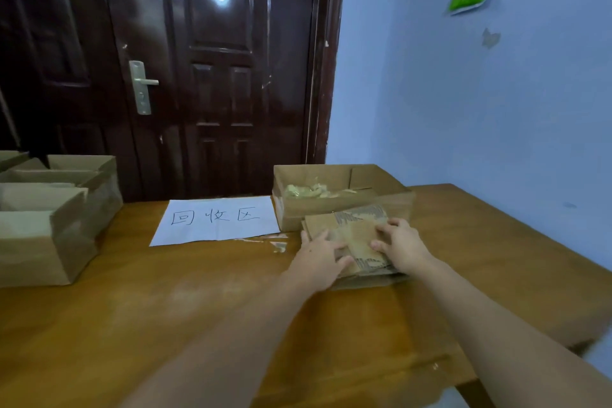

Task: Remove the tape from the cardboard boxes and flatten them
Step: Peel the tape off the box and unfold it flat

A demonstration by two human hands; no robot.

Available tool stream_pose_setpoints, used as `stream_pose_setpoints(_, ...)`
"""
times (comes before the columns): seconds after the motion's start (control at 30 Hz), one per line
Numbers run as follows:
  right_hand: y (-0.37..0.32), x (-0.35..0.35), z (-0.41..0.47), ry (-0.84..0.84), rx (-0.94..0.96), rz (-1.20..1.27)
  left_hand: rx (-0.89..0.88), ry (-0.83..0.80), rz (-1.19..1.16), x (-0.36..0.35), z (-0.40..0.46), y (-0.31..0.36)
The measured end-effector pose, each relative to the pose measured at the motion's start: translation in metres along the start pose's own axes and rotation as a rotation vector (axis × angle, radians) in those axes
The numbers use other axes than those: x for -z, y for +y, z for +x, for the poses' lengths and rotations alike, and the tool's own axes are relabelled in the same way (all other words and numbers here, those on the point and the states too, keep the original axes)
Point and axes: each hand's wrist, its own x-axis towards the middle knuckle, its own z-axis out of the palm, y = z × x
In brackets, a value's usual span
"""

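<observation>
1. both hands lie spread on the flattened brown cardboard box [356, 238] at centre right of the frame: left hand [319, 260] pressing its near left corner, right hand [402, 247] on its right side.
2. it sits on the wooden table [198, 301], touching the open brown carton holding crumpled tape [331, 194].
3. press unevenly and it could spring back or slide into that carton.
4. unflattened brown boxes [49, 219] wait at the left, cut off by the edge.
5. i can't tell whether tape remains; the underside is hidden.
</observation>
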Motion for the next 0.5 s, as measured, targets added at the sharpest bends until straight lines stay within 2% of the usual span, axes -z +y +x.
stream_pose_setpoints(0.1, 0.019, -0.029, 0.001, -0.059, -0.017, -0.067, 0.020, -0.122, 0.119, -0.026, 0.001, -0.011)
stream_pose_setpoints(0.37, 0.027, -0.041, 0.006, -0.120, 0.045, -0.136, 0.007, -0.105, 0.210, -0.037, 0.004, -0.021)
stream_pose_setpoints(0.5, 0.028, -0.045, 0.000, -0.072, 0.041, -0.132, 0.008, -0.071, 0.196, -0.040, 0.001, -0.017)
